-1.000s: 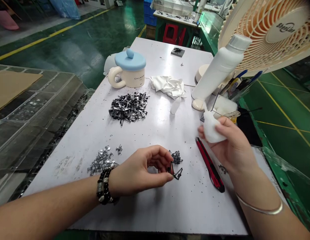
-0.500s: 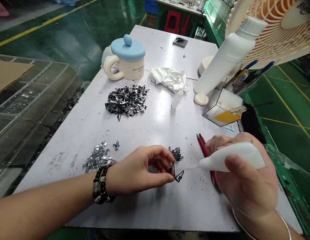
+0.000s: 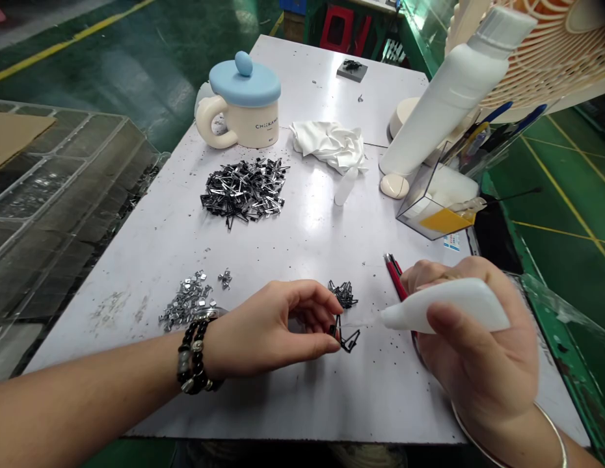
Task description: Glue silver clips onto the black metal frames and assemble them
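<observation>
Between thumb and fingers, my left hand (image 3: pixel 278 328) pinches a small black metal clip (image 3: pixel 350 340), which stands spread in a V. My right hand (image 3: pixel 488 357) is wrapped round a white squeeze bottle (image 3: pixel 449 309), tipped sideways with its thin clear nozzle pointing at the clip. Just beyond my left fingertips lies a small pile of black clips (image 3: pixel 344 294). Left of that hand are loose silver metal pieces (image 3: pixel 188 299), close to the beaded bracelet. A red-handled tool (image 3: pixel 395 276) lies partly hidden behind my right hand.
Farther back are a large heap of black clips (image 3: pixel 246 192), a lidded mug (image 3: pixel 251 120), crumpled white tissue (image 3: pixel 329 143) and a small white bottle (image 3: pixel 346 187). A tall white bottle (image 3: pixel 443 97), a pen holder (image 3: pixel 436 201) and a fan (image 3: pixel 551 58) stand at right. Plastic trays (image 3: pixel 49 195) flank the left side.
The squeeze bottle has shifted slightly left, its nozzle nearer the clip. My left hand keeps its pinch almost unmoved. The whole view has tilted a little downward.
</observation>
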`<action>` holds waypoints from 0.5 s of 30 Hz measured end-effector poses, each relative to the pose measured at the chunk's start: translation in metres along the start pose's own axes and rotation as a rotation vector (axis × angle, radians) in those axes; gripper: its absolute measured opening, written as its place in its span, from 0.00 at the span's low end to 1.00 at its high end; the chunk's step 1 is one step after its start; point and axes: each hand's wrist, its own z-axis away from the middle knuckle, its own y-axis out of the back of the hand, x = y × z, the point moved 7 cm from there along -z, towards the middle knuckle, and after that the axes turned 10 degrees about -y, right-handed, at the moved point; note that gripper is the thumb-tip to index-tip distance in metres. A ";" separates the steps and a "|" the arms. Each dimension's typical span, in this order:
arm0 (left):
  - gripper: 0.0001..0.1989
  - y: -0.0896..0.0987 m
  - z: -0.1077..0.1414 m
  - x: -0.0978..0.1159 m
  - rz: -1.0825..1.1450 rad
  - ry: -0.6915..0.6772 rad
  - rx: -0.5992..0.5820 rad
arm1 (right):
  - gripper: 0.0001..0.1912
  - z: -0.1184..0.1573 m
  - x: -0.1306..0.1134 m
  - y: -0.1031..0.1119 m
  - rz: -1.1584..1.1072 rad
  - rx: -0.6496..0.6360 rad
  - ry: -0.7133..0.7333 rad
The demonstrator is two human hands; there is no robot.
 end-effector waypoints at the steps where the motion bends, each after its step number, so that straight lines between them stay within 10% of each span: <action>1: 0.13 0.000 0.000 0.000 0.000 0.003 0.000 | 0.11 0.000 0.000 0.000 0.000 0.003 0.002; 15: 0.13 0.000 0.000 -0.001 -0.015 -0.001 0.006 | 0.08 0.001 0.001 -0.001 0.032 -0.024 0.002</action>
